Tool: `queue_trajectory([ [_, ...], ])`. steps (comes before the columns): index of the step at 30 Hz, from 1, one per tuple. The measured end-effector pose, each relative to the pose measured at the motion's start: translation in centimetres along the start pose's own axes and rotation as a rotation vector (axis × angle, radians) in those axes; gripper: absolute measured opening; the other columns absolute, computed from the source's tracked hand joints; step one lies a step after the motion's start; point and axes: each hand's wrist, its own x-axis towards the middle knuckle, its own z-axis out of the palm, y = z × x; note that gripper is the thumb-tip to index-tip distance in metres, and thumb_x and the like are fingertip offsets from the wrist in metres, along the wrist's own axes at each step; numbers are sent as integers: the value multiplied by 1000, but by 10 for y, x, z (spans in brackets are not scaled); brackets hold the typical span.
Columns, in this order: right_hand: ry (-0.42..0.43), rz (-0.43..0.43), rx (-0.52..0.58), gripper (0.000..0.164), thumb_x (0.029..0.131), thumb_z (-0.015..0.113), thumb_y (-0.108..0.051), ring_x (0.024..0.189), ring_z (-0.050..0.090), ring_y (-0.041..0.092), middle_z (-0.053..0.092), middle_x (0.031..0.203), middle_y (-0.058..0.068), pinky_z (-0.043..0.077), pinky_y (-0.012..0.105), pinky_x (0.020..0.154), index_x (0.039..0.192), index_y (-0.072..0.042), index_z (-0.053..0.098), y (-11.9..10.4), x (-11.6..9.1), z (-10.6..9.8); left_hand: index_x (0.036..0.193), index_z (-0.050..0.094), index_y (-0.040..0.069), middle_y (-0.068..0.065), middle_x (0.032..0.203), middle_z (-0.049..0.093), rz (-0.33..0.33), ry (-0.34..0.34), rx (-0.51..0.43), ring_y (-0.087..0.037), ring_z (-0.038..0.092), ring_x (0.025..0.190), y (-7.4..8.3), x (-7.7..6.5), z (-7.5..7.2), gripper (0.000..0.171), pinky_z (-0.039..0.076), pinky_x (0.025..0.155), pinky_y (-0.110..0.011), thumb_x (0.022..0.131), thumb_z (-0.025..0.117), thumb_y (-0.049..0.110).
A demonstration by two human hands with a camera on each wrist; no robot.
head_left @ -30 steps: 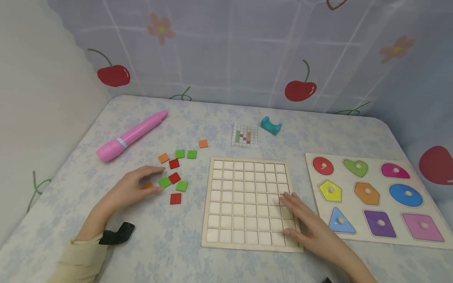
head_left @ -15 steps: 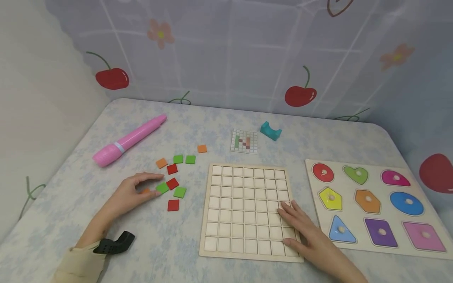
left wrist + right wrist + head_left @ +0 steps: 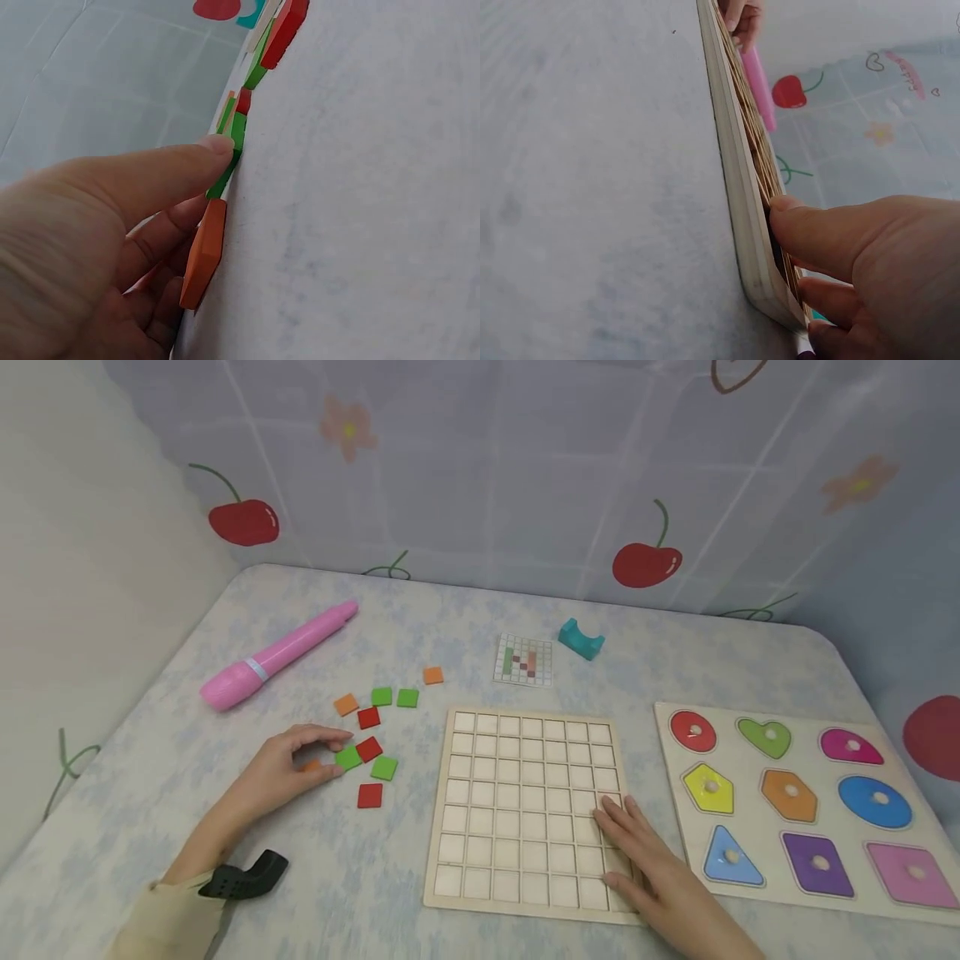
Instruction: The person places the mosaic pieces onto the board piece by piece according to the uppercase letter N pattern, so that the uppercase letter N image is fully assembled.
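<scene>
We note red, green and orange tiles (image 3: 369,796), pale gridded board (image 3: 507,825), pink wand (image 3: 296,646), and blue-mottled white tabletop (image 3: 330,885).

Grid board (image 3: 527,817) — matt wood; pink microphone (image 3: 283,652) — smooth plastic.

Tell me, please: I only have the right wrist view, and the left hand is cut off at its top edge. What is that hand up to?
Observer: The left hand has its thumb and fingertips right at a green tile, though I can't tell whether it grips it.

Operator: How curious! And what lies beyond the wooden board, the one the right hand rests on, on the side away from the person?

Observer: A small card printed with a grid, some of its squares coloured.
</scene>
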Motion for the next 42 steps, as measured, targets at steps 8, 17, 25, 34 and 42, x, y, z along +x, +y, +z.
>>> queue_trajectory([
  [8, -11, 23, -2, 64, 90, 64, -21, 139, 5, 14, 27, 150, 6, 7, 5, 99, 146, -15, 34, -1, 3, -3, 118, 65, 14, 4, 108, 62, -19, -13, 41, -14, 51, 104, 1, 5, -2, 37, 41, 87, -21, 82, 74, 13],
  [17, -29, 71, -25, 61, 91, 62, -23, 138, 9, 7, 30, 149, 4, 10, 4, 98, 145, -13, 36, -7, 1, 2, 114, 69, 13, 0, 112, 61, -43, -21, 58, -19, 52, 107, 2, -2, -2, 34, 43, 88, -29, 81, 75, 14],
  [25, 1, 44, -52, 60, 91, 64, -20, 138, 13, 11, 32, 148, 5, 11, 5, 98, 144, -11, 38, -8, 1, 1, 113, 69, 8, -4, 106, 58, -33, -41, 124, -25, 50, 102, 4, 0, 1, 33, 42, 86, -47, 81, 74, 6],
  [34, 30, 18, -61, 62, 89, 66, -14, 138, 16, 19, 30, 149, 8, 10, 7, 99, 144, -10, 37, -9, 3, 1, 107, 69, 10, 1, 103, 59, 32, -5, 142, -19, 51, 100, 1, 4, -1, 30, 43, 84, -29, 78, 76, 4],
  [42, 16, 18, -41, 61, 90, 65, -14, 138, 14, 18, 30, 149, 8, 10, 6, 99, 144, -8, 37, -9, 3, 1, 103, 67, 14, 2, 104, 61, 27, 5, 80, -18, 53, 101, 3, 2, 0, 27, 40, 86, -19, 79, 75, 4],
])
